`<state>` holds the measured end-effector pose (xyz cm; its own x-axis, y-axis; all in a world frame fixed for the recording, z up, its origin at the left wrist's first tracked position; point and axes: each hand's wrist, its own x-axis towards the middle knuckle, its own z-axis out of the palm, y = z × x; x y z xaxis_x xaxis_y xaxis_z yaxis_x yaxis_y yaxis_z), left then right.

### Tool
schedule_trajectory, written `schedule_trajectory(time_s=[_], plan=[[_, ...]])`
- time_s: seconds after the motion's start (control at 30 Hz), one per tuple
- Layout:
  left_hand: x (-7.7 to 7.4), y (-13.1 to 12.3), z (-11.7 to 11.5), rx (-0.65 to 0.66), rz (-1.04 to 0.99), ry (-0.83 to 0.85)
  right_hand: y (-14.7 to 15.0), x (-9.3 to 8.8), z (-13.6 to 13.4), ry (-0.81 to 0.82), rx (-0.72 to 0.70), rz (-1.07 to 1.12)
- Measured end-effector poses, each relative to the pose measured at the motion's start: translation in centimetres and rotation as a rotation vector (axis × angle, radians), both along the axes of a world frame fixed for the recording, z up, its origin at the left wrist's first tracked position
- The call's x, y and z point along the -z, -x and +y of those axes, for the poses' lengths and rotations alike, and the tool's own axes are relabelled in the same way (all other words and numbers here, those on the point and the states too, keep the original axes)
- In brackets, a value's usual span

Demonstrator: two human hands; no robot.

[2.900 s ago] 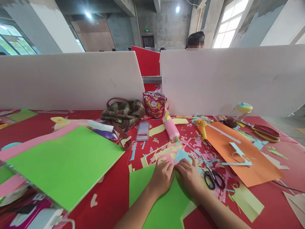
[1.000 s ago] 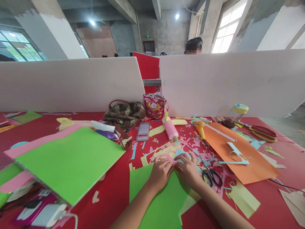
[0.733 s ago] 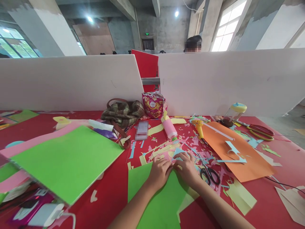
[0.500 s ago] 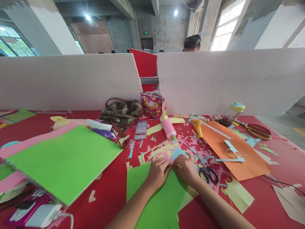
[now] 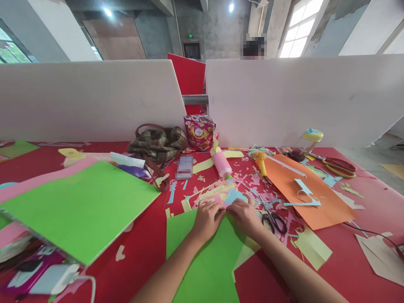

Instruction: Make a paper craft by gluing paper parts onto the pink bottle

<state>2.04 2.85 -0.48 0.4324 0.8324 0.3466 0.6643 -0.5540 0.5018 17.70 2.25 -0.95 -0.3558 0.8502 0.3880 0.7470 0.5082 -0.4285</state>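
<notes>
Both hands meet at the far edge of a green sheet of paper (image 5: 202, 269) lying in front of me. My left hand (image 5: 207, 219) has its fingers closed on that edge. Close beside it, my right hand (image 5: 244, 215) pinches the same edge, fingertips nearly touching the left ones. My fingers hide the gripped part. A piece of light blue paper (image 5: 235, 196) lies just beyond the hands. Black-handled scissors (image 5: 274, 222) rest to the right of my right hand. A pale yellow paper (image 5: 248, 252) shows partly from under the green sheet.
Paper scraps cover the red table around a pink bottle (image 5: 221, 164). A yellow glue gun (image 5: 261, 163) touches orange paper (image 5: 318, 198). At left lies a large green sheet (image 5: 85, 206). A plaid bag (image 5: 158, 145) and snack packet (image 5: 199, 132) stand before white partitions (image 5: 299, 101).
The whole view has shifted slightly, so table things sit a little higher and further left. Both hands keep almost the same place and hold on the green paper.
</notes>
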Motion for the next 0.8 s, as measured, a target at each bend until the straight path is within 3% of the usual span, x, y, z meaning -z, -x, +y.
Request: schedule_trajectory(time_s=[0.8], plan=[[0.48, -0.07, 0.17, -0.008, -0.047, 0.058, 0.09, 0.0, 0.11, 0.057, 0.044, 0.051]])
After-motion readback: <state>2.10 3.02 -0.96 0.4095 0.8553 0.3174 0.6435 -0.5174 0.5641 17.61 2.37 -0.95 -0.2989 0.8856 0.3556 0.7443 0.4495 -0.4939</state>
